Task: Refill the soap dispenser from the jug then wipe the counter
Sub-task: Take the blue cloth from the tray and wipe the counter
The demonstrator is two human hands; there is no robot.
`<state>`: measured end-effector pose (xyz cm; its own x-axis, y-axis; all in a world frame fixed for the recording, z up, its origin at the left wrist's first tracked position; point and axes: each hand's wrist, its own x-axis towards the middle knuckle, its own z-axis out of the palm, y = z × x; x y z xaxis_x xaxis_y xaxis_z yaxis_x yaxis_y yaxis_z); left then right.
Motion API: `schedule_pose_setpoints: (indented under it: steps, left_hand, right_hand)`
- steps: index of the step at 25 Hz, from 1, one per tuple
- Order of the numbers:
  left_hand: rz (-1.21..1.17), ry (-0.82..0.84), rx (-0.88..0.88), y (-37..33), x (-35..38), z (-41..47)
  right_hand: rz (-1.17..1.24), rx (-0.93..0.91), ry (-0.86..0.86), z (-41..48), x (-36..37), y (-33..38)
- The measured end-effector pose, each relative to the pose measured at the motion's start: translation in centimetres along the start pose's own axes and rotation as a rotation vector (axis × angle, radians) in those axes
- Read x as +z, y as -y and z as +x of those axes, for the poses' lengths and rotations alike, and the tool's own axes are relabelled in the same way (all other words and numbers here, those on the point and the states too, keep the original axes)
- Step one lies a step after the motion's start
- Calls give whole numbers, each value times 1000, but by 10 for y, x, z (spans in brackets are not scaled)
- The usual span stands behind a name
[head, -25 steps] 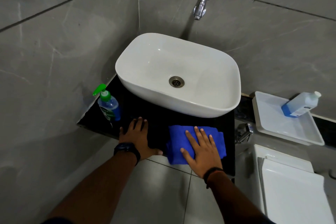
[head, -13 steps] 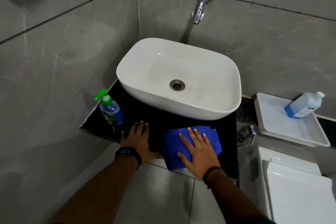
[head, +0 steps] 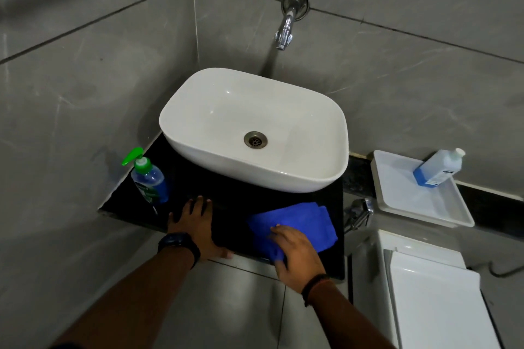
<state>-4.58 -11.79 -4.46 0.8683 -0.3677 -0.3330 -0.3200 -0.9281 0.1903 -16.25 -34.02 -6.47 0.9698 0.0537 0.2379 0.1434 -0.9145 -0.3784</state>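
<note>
A folded blue cloth (head: 300, 221) lies on the black counter (head: 226, 198) in front of the white basin (head: 255, 127). My right hand (head: 295, 252) grips the cloth's near corner at the counter's front edge, fingers curled around it. My left hand (head: 195, 224) rests flat on the counter, fingers spread, just right of the soap dispenser (head: 147, 178), a clear bottle of blue liquid with a green pump. The refill jug (head: 438, 168), translucent with blue liquid, leans in a white tray (head: 411, 201) at the right.
A chrome tap (head: 287, 22) juts from the grey tiled wall above the basin. A chrome valve (head: 358, 211) sticks out beside the counter's right end. A white toilet cistern (head: 425, 286) stands at the lower right. Grey walls close the left side.
My right hand slid the blue cloth to the right along the counter and went from flat on top to gripping its near corner. The left hand stayed planted.
</note>
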Motion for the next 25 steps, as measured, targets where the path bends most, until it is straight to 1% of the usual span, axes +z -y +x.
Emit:
schedule_pose_setpoints:
  steps: [2,3,4,6,8,11,15,17,20,22,24,25]
  left_hand:
    - [-36,-18,85,-15,-5,0]
    - [-75,-26,138,-30,-7,2]
    - [-120,-28,188,-48,-8,4]
    - [-186,-46,285,-95,-7,14]
    - [-225,-85,384,-154,-3,28]
    - [-273,-149,471,-244,5,55]
    - [-344,-163,479,-342,14,106]
    - [-344,-140,454,-383,17,144]
    - [-272,-41,420,-426,29,207]
    - [-130,-23,446,-443,42,237]
    - [21,6,494,-457,61,259]
    - [72,27,517,-460,72,266]
  right_hand:
    - [254,287,-184,5,-19,-3]
    - [335,417,-287,9,-33,-10]
    - [407,513,-362,13,-48,-18]
    - [562,630,-407,21,-80,-43]
    - [650,668,-408,22,-116,-82]
    - [604,647,-367,21,-168,-161]
    - [442,668,-365,38,-220,-275]
    - [371,635,-359,55,-235,-332]
    - [287,530,-356,79,-234,-403]
    - [241,553,-309,79,-211,-435]
    - [251,632,-189,68,-178,-464]
    - [246,661,-59,58,-161,-475]
